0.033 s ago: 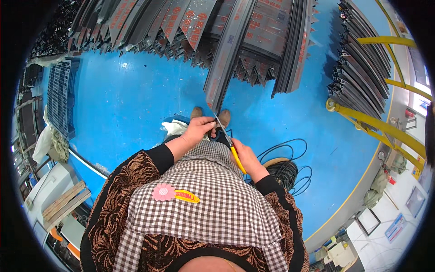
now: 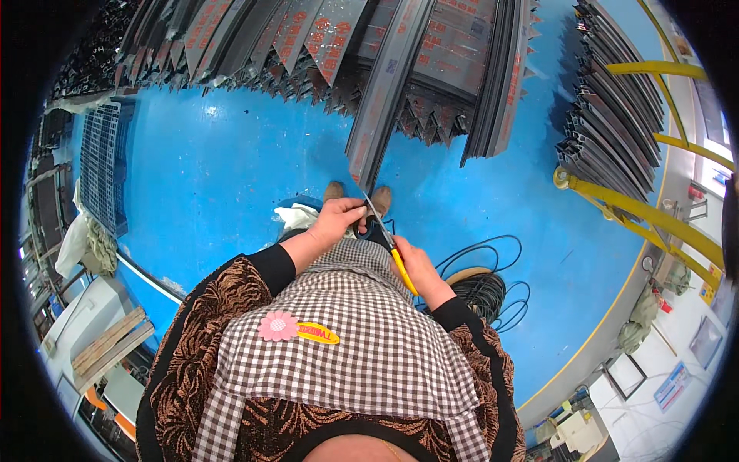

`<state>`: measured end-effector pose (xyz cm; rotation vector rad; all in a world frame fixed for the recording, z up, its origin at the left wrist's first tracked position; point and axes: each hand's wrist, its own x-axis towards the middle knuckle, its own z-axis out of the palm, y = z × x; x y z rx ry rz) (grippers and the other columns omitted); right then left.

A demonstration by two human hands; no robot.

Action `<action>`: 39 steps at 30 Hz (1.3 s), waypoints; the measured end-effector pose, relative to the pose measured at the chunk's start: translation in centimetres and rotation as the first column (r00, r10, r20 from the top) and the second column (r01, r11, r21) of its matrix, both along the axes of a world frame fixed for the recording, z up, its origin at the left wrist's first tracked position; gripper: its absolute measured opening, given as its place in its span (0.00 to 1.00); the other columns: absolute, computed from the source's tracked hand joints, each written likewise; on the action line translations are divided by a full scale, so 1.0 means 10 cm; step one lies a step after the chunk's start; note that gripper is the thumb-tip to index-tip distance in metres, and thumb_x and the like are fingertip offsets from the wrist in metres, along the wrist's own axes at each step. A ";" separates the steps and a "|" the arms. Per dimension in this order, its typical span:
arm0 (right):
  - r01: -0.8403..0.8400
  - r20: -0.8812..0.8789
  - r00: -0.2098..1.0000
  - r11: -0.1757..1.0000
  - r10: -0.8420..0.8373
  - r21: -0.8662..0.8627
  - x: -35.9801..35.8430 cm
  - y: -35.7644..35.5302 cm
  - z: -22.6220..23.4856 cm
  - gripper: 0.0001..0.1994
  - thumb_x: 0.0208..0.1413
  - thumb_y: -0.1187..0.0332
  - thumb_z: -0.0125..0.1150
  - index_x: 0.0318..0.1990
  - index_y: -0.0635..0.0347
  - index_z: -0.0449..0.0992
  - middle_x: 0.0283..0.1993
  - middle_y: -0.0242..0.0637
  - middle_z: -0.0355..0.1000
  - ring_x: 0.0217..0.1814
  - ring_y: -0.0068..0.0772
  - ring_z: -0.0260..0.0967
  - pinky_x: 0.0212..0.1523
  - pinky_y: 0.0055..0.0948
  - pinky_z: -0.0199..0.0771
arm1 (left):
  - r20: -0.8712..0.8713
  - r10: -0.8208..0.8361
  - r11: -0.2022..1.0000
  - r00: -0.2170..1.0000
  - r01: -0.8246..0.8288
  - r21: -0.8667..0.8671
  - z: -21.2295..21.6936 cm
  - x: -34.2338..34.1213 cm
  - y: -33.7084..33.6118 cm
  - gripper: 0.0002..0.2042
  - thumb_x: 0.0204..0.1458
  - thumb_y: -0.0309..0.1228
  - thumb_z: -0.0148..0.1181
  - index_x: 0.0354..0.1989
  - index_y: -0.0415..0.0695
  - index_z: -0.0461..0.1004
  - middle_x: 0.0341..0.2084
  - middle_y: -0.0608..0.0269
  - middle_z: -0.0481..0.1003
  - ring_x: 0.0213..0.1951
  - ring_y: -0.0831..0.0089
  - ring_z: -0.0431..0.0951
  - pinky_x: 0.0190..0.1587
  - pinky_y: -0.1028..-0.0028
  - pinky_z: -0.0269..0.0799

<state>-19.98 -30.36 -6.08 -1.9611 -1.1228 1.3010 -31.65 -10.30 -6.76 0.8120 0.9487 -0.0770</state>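
Observation:
A long grey metal profile [image 2: 385, 100] with a mitred end and printed film points toward me from the stack. At its near tip, the fingers of my left hand [image 2: 336, 221] are pinched together on what looks like a thin black strip [image 2: 362, 230], partly hidden by the fingers. My right hand [image 2: 420, 269] is closed around a yellow-handled tool [image 2: 402, 271] with a long slim metal blade. The blade slants up to the profile's end, close to my left fingertips. Whether the blade touches the strip is too small to tell.
Stacked profiles [image 2: 231, 38] fill the far side. More dark profiles [image 2: 612, 115] rest at the right beside a yellow metal frame [image 2: 647, 208]. A coil of black strip [image 2: 481, 296] lies on the blue floor [image 2: 208, 169] by my right hand. White plastic [image 2: 296, 215] lies near my feet.

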 end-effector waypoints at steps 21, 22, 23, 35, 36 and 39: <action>0.561 0.343 0.658 0.741 -0.670 0.370 1.79 2.22 0.46 0.12 0.47 0.68 0.54 0.39 0.62 0.66 0.30 0.50 0.72 0.29 0.59 0.69 0.29 0.46 0.66 | 0.509 0.002 0.899 0.861 0.221 -0.377 1.30 0.42 0.26 0.06 0.59 0.24 0.45 0.42 0.41 0.66 0.19 0.63 0.65 0.19 0.76 0.64 0.28 0.74 0.66; 0.551 0.335 0.663 0.739 -0.670 0.388 1.82 2.39 0.55 0.12 0.47 0.68 0.54 0.39 0.62 0.66 0.30 0.50 0.72 0.29 0.59 0.69 0.29 0.46 0.66 | 0.514 0.000 0.908 0.858 0.215 -0.359 1.34 0.42 0.37 0.06 0.59 0.24 0.45 0.42 0.41 0.66 0.19 0.63 0.65 0.19 0.76 0.64 0.28 0.74 0.66; 0.520 0.333 0.684 0.754 -0.649 0.402 1.85 2.52 0.64 0.12 0.46 0.68 0.54 0.39 0.61 0.66 0.30 0.50 0.72 0.30 0.60 0.69 0.29 0.47 0.67 | 0.555 0.017 0.894 0.832 0.236 -0.381 1.42 0.43 0.49 0.06 0.59 0.24 0.45 0.42 0.41 0.66 0.18 0.64 0.64 0.19 0.76 0.63 0.27 0.74 0.65; 0.298 0.468 0.738 0.858 -0.485 0.419 1.38 4.20 0.75 0.16 0.43 0.66 0.56 0.39 0.64 0.66 0.30 0.52 0.70 0.32 0.56 0.70 0.33 0.43 0.72 | 0.599 -0.082 0.679 0.797 0.484 -0.552 1.30 0.50 1.14 0.06 0.59 0.23 0.45 0.42 0.40 0.67 0.21 0.62 0.67 0.17 0.77 0.61 0.24 0.78 0.62; 0.258 0.467 0.721 0.824 -0.512 0.505 1.35 4.22 0.71 0.15 0.44 0.67 0.56 0.39 0.65 0.66 0.31 0.52 0.70 0.32 0.55 0.70 0.33 0.42 0.73 | 0.604 -0.124 0.679 0.788 0.511 -0.527 1.31 0.50 1.18 0.05 0.59 0.23 0.46 0.42 0.40 0.67 0.22 0.61 0.68 0.17 0.77 0.61 0.24 0.78 0.62; 0.177 0.557 0.654 0.820 -0.511 0.545 1.13 3.99 0.96 0.10 0.47 0.69 0.54 0.35 0.63 0.67 0.31 0.48 0.70 0.33 0.50 0.70 0.33 0.39 0.72 | 0.600 -0.097 0.682 0.794 0.492 -0.541 1.40 0.51 1.34 0.05 0.58 0.23 0.46 0.41 0.40 0.67 0.22 0.62 0.68 0.17 0.77 0.61 0.24 0.77 0.62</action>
